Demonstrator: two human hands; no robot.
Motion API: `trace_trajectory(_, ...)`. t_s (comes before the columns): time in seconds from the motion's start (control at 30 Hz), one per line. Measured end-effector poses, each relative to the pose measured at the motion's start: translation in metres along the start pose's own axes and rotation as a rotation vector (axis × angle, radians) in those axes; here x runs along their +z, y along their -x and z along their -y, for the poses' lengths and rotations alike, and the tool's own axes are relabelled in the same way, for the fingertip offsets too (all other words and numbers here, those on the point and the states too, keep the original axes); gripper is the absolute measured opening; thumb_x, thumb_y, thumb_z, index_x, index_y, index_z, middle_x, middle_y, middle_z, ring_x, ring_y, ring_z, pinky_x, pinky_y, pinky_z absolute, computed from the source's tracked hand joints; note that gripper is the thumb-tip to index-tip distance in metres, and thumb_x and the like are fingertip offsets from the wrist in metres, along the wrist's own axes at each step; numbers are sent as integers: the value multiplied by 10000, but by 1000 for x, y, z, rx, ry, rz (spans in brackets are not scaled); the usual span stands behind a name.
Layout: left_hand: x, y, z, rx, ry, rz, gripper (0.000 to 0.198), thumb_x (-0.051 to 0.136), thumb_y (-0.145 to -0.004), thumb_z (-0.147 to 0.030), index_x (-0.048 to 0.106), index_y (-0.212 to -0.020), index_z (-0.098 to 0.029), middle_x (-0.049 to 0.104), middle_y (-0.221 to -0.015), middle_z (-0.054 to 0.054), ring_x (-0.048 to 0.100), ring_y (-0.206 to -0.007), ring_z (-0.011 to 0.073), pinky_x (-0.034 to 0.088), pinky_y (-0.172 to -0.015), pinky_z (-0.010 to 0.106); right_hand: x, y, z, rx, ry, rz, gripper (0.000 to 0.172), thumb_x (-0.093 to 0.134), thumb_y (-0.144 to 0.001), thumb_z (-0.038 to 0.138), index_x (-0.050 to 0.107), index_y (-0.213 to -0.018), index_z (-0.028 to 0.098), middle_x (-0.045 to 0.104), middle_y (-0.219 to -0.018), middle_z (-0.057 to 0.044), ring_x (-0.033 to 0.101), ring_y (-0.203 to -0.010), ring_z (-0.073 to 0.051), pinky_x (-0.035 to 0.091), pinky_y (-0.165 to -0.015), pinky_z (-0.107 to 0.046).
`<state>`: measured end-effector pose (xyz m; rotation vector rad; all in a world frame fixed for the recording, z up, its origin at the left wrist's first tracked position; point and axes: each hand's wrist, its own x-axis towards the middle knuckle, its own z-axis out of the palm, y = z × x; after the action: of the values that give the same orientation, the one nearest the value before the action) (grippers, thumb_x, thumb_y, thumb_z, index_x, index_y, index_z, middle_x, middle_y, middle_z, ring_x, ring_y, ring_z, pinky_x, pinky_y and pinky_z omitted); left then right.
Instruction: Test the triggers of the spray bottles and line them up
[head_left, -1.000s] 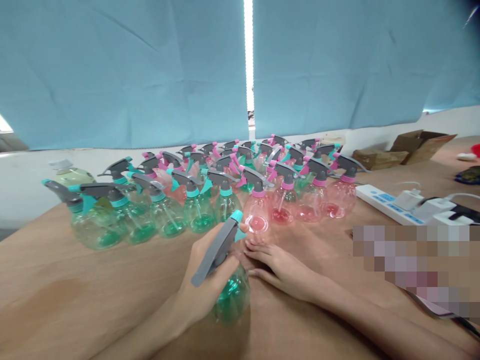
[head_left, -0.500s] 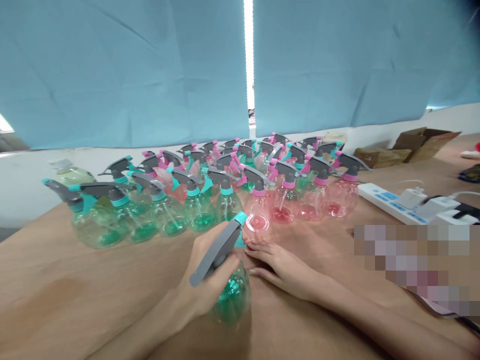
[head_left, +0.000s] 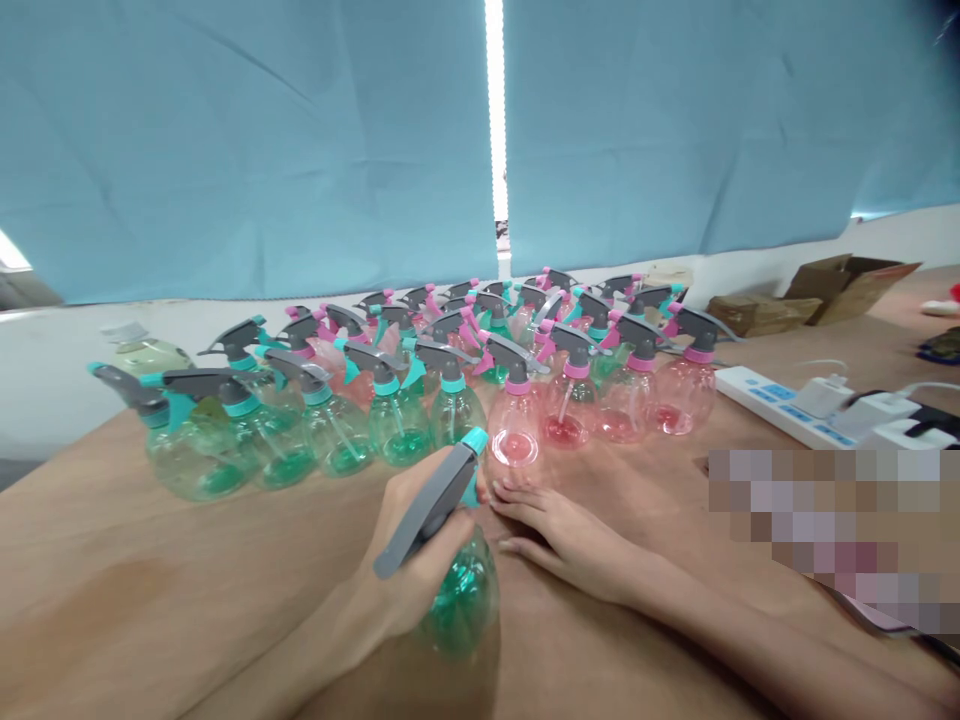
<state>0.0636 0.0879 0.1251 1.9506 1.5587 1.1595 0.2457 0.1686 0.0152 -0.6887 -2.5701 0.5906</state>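
My left hand (head_left: 416, 555) is wrapped round the neck of a green spray bottle (head_left: 463, 600) with a grey trigger head and a turquoise nozzle tip. That bottle stands near me, its nozzle pointing away toward the others. My right hand (head_left: 555, 535) rests on the table with its fingers stretched out, holding nothing. Its fingertips lie close to the base of a pink spray bottle (head_left: 516, 425); whether they touch it I cannot tell. Left of that one, a front row of green spray bottles (head_left: 405, 425) stands upright, and more pink spray bottles (head_left: 682, 395) continue to the right.
Behind the front row stand several more spray bottles (head_left: 495, 300) in both colours. A white power strip (head_left: 780, 405) with plugs lies at the right, and cardboard boxes (head_left: 832, 295) sit farther back. Blue cloth (head_left: 247, 150) hangs over the wall. The brown table (head_left: 247, 590) has a darker stain at left.
The green bottle in my left hand sits very slightly lower and farther left in view. My right hand stays in nearly the same place.
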Motion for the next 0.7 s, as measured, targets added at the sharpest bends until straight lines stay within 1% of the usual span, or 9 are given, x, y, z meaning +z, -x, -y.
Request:
trace_trajectory(0.1,1,0,1,-12,7,27,77,492,-762,-265,561,-740,-237,511,-580,-35,482,-520,147,407,-508,261,0,0,0,-1,16,-4,478,490,-966,428,528,-1361,161,504,-1430,-118,458,-1331,-262,381,-1107,-451)
trace_trajectory(0.17,2,1,3,-7,16,-2,62,496,-763,-267,540,-730,-238,504,-587,-39,472,-521,142,397,-505,255,0,0,1,-3,19,-3,480,489,-966,429,531,-1358,156,507,-1428,-121,461,-1329,-262,379,-1110,-448)
trace_trajectory(0.23,4,2,3,-9,28,-23,49,507,-771,-270,546,-768,-239,501,-582,-46,470,-516,138,394,-503,249,-1,0,2,1,10,-4,477,491,-966,423,533,-1356,153,507,-1427,-124,465,-1326,-261,380,-1109,-449)
trace_trajectory(0.33,6,3,3,-34,30,-46,88,535,-792,-288,566,-860,-241,501,-577,-55,475,-506,133,394,-499,240,-1,0,3,3,5,-6,477,492,-967,412,528,-1360,144,506,-1427,-128,460,-1330,-262,376,-1111,-451)
trace_trajectory(0.47,9,6,2,-37,-1,-109,142,547,-812,-337,580,-912,-242,486,-571,-64,461,-488,121,380,-478,227,-1,-1,2,-1,11,-12,470,499,-965,407,533,-1355,149,520,-1415,-127,470,-1321,-263,381,-1106,-449)
trace_trajectory(0.53,11,9,3,-36,-33,-149,192,570,-803,-337,589,-968,-241,470,-564,-72,450,-488,119,383,-475,225,1,-1,2,-8,9,-19,448,500,-965,397,549,-1338,152,528,-1407,-129,474,-1319,-262,380,-1106,-450)
trace_trajectory(0.57,12,11,5,-37,-52,-156,226,583,-797,-326,590,-1007,-242,477,-574,-73,457,-499,122,398,-486,228,2,-1,1,-9,9,-22,435,499,-966,391,561,-1324,152,529,-1406,-131,472,-1320,-262,379,-1107,-450)
trace_trajectory(0.63,13,17,11,-34,-72,-136,279,598,-796,-308,582,-1066,-241,549,-649,-56,518,-567,136,451,-549,247,4,-1,1,-4,14,-32,419,498,-967,381,575,-1304,146,536,-1399,-135,476,-1317,-262,381,-1105,-450)
trace_trajectory(0.7,12,23,18,-10,-48,-85,297,593,-813,-306,566,-1101,-239,643,-831,-11,606,-728,167,499,-676,286,6,-1,1,4,22,-43,423,499,-965,376,568,-1310,140,547,-1388,-135,484,-1309,-263,387,-1102,-451)
